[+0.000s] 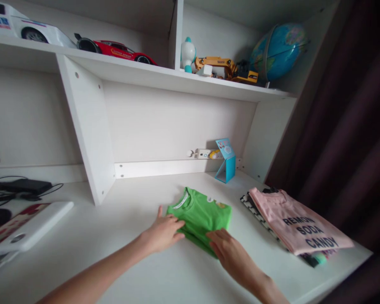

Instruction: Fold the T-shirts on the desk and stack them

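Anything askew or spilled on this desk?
Slightly askew: the pink shirt at right sits off-line with the clothes below. Checkered cloth shows past its left side, green cloth pokes out at its near edge. No spill visible; green shirt shows no obvious damage.

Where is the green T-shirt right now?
In the head view, the green T-shirt lies on the white desk below and slightly right of centre, left of the pink T-shirt, with the left hand and right hand on it.
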{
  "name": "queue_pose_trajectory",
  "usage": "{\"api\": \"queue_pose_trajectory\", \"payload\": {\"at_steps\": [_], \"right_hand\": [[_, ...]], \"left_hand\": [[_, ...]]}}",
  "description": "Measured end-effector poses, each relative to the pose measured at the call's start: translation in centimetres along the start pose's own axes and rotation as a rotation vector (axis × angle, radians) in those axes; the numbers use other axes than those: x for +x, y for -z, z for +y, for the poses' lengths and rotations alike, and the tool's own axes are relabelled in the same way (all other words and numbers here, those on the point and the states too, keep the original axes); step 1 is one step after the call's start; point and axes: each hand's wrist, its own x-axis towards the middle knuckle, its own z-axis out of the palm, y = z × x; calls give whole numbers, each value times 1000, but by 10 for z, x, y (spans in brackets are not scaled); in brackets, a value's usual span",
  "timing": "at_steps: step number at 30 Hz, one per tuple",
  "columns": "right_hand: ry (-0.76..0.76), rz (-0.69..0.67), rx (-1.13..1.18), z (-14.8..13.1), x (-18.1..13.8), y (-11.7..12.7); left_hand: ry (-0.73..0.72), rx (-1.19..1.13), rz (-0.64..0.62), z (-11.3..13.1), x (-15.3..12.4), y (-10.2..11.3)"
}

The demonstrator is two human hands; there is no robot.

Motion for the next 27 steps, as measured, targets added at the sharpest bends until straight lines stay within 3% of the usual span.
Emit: {"api": "queue_pose_trajectory", "payload": {"at_steps": [3,5,8,11,14,16,19,23,27], "right_hand": [[148,-63,198,-24,-17,9],[145,-28,218,-22,-14,14],[-44,41,19,3,4,11],[-179,-72,-114,30,19,-3],[-134,-156,-56,48,20,-9],[-104,-134,-10,58,17,-5],[-199,-32,-31,74,18,5],[-348,54,-53,87,31,3],[-377,99,14,84,41,-7]], "left_hand": [[40,-53,14,-27,5,-1],[79,-51,67,-31,8,-7],[196,-9,110,-23,10,-20],[277,22,3,-15,12,-30],[304,49,-81,-19,13,-28],[347,89,-49,-23,11,-21],[412,127,39,-21,6,-12],[360,-44,91,-6,1,-15],[363,-394,177,-2,8,-28]]}}
